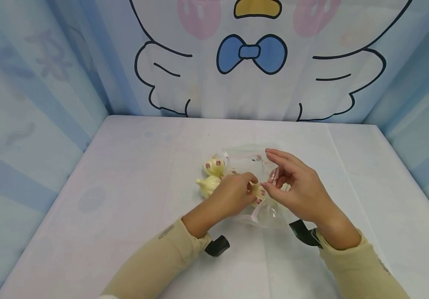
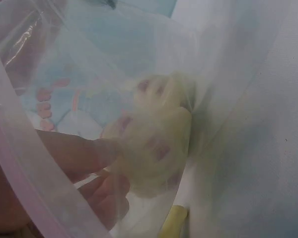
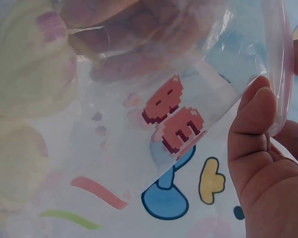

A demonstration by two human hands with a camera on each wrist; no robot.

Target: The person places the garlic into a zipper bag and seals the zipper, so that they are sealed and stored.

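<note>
The bag's rim (image 3: 283, 54) lies between the right grip's (image 1: 305, 191) thumb and fingers.

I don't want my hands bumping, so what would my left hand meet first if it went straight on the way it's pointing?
Your left hand would probably meet the clear plastic bag first, near the edge your right hand holds, then the right hand itself; depth is hard to judge.
</note>
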